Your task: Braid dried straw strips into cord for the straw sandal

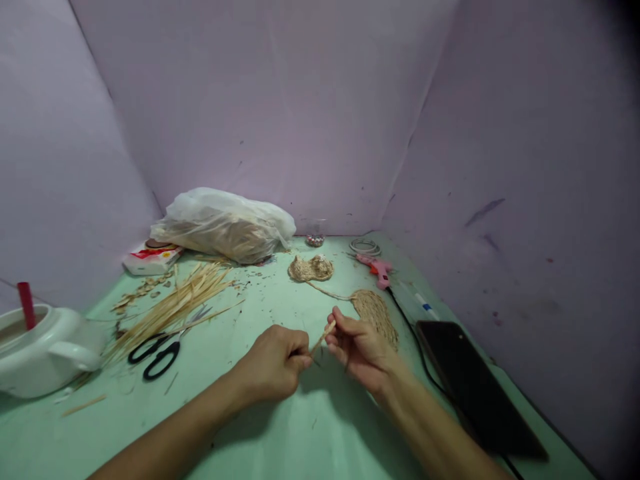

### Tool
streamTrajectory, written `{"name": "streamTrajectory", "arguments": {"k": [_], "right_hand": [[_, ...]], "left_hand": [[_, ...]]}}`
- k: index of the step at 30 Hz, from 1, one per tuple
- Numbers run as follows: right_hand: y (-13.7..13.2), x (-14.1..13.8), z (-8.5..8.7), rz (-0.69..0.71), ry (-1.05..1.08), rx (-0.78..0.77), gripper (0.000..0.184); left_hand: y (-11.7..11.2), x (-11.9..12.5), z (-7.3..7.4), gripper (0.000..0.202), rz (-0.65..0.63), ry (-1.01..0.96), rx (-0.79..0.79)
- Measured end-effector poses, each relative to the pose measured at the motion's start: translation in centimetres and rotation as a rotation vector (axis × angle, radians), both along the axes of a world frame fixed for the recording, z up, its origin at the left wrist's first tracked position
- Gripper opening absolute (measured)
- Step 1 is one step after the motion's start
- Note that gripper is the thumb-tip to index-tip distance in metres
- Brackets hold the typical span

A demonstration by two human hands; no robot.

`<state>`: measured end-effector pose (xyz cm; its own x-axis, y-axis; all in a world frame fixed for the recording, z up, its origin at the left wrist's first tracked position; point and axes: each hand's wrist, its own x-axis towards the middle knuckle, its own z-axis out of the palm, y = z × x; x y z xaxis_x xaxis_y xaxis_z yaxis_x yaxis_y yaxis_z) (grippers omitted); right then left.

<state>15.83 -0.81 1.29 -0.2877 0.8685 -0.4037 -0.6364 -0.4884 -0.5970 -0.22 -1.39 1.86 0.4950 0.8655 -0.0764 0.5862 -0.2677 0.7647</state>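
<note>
Between my two hands stretches a thin twisted straw cord (319, 341). My left hand (277, 363) is closed in a fist on its lower end, with a short strand end sticking out below the thumb. My right hand (361, 350) pinches the other end between thumb and fingertips. Just beyond my right hand lies a braided straw coil (373, 312), partly hidden by that hand. A thin cord runs from this coil toward a woven straw piece (311, 268) with two rounded lobes farther back.
On the left lie loose straw strips (187, 293), black-handled scissors (161, 351) and a white pot (55, 350). A plastic bag (225, 227) and a small box (151, 259) stand behind. On the right are a pink glue gun (379, 269), its black cord and a dark tablet (475, 387).
</note>
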Motion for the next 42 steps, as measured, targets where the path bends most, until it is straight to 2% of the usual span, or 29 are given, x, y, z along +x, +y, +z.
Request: {"name": "streamTrajectory", "arguments": {"k": [3, 5, 7, 10, 14, 16, 19, 20, 21, 22, 23, 24, 26, 28, 29, 31, 32, 34, 36, 37, 38, 40, 42], "right_hand": [[0.2, -0.2, -0.2, -0.008, 0.073, -0.031, 0.023], [0.1, -0.5, -0.4, 0.006, 0.021, 0.057, 0.031], [-0.1, -0.8, -0.8, 0.036, -0.102, 0.145, 0.031], [-0.4, -1.1, -1.3, 0.053, -0.298, 0.244, 0.024], [-0.1, -0.9, -1.5, -0.051, -0.411, 0.200, 0.026], [0.3, -0.5, -1.5, -0.096, -0.450, 0.176, 0.028], [0.5, 0.5, -1.1, -0.360, -0.721, 0.303, 0.037], [0.5, 0.9, -0.8, -0.476, -0.882, 0.420, 0.041], [0.4, 1.2, -0.5, -0.505, -1.042, 0.547, 0.039], [0.2, 1.3, -0.1, -0.445, -1.157, 0.701, 0.031], [0.0, 1.3, 0.2, -0.296, -1.221, 0.850, 0.024], [-0.3, 1.2, 0.5, -0.138, -1.245, 0.931, 0.022], [-1.0, 0.4, 0.7, 0.177, -1.231, 0.988, 0.023], [-1.5, -0.7, 0.4, 0.369, -1.162, 0.946, 0.023], [-1.7, -1.1, 0.1, 0.412, -1.115, 0.907, 0.022], [-1.8, -1.8, -0.6, 0.422, -1.004, 0.779, 0.020], [-1.7, -1.9, -1.0, 0.388, -0.948, 0.683, 0.021], [-1.4, -1.9, -1.8, 0.264, -0.838, 0.442, 0.024], [-1.0, -1.7, -2.4, 0.109, -0.706, 0.238, 0.028], [-0.8, -1.6, -2.6, 0.059, -0.656, 0.186, 0.031], [-0.6, -1.4, -2.7, 0.026, -0.621, 0.156, 0.034], [-0.3, -1.3, -2.6, -0.018, -0.611, 0.137, 0.037], [-0.2, -1.3, -2.4, -0.060, -0.652, 0.129, 0.041]], "left_hand": [[0.1, 0.4, -0.1, 0.014, 0.127, -0.195, -0.148], [0.2, 0.6, -0.1, 0.017, 0.194, -0.308, -0.254], [0.2, 0.7, -0.1, 0.021, 0.223, -0.365, -0.314], [0.2, 0.4, 0.3, 0.022, 0.186, -0.405, -0.375], [0.8, -0.6, 1.5, 0.023, 0.117, -0.374, -0.515], [1.3, -1.4, 2.1, 0.021, 0.131, -0.294, -0.502], [2.2, -2.8, 2.8, 0.017, 0.091, -0.105, -0.373], [2.3, -3.3, 3.0, 0.016, 0.053, -0.023, -0.319], [2.4, -3.7, 3.2, 0.016, 0.007, 0.056, -0.254], [2.4, -4.0, 3.4, 0.016, -0.041, 0.127, -0.179], [2.3, -4.2, 3.5, 0.016, -0.084, 0.185, -0.093], [2.2, -4.4, 3.6, 0.017, -0.122, 0.229, 0.000], [1.8, -4.4, 3.5, 0.020, -0.183, 0.298, 0.197], [1.5, -4.0, 3.4, 0.023, -0.236, 0.366, 0.364], [1.4, -3.7, 3.3, 0.024, -0.263, 0.388, 0.437], [1.4, -3.4, 3.5, 0.024, -0.277, 0.399, 0.595], [1.6, -3.4, 3.8, 0.027, -0.244, 0.394, 0.687], [2.2, -4.5, 4.8, 0.036, -0.067, 0.386, 0.868], [3.0, -7.0, 5.9, 0.034, 0.226, 0.425, 0.932], [3.4, -8.7, 6.3, 0.031, 0.374, 0.492, 0.855], [3.7, -10.6, 6.5, 0.028, 0.452, 0.586, 0.719], [4.2, -14.0, 6.2, 0.019, 0.393, 0.801, 0.324], [4.7, -16.3, 5.0, 0.016, 0.297, 0.928, -0.002]]}}
